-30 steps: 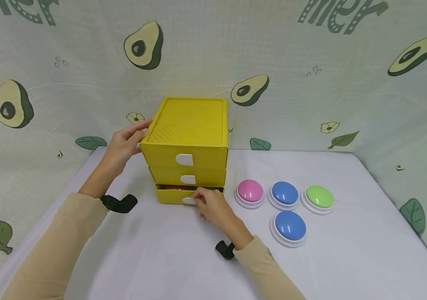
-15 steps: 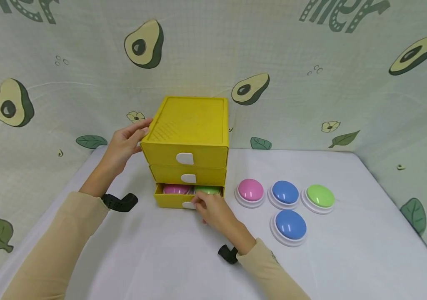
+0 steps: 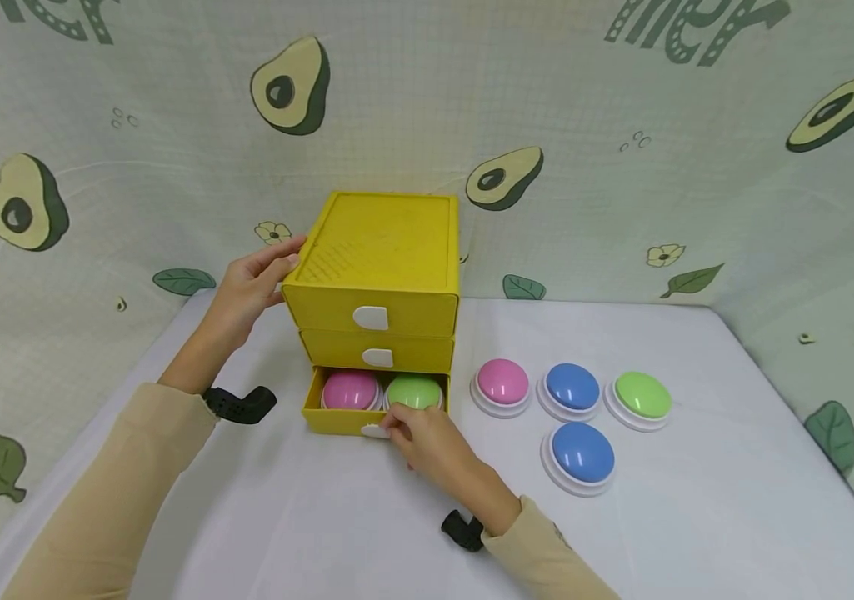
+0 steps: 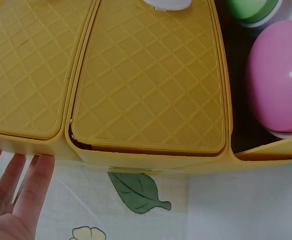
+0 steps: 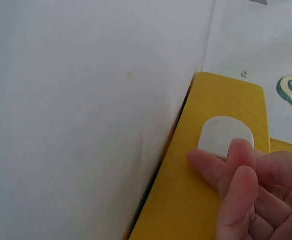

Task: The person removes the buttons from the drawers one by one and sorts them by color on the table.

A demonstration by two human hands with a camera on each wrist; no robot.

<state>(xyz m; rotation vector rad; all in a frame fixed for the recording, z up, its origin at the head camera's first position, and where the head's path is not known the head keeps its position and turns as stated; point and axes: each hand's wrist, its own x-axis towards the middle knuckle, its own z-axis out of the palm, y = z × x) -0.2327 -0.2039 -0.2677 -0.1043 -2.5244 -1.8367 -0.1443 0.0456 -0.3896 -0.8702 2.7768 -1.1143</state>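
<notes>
A yellow cabinet point(image 3: 389, 242) with three stacked drawers stands on the table, each drawer bearing a white tab handle. Its bottom drawer point(image 3: 337, 422) is pulled out, showing a pink dome button point(image 3: 350, 390) and a green dome button point(image 3: 413, 391) on white bases side by side. My right hand point(image 3: 432, 446) pinches the bottom drawer's white handle point(image 5: 226, 134) between curled fingers and thumb. My left hand point(image 3: 242, 287) rests against the cabinet's upper left side, its fingers point(image 4: 33, 187) fairly straight along the wall. The two upper drawers are closed.
Right of the cabinet lie a pink button point(image 3: 502, 382), two blue ones, the nearer blue button point(image 3: 582, 452) in front, and a green button point(image 3: 642, 395). An avocado-print cloth point(image 3: 397, 100) hangs behind the white table point(image 3: 284, 517).
My right hand has drawn the bottom drawer further out toward me, and the pink and green buttons inside have come into view. My left hand has stayed on the cabinet's side.
</notes>
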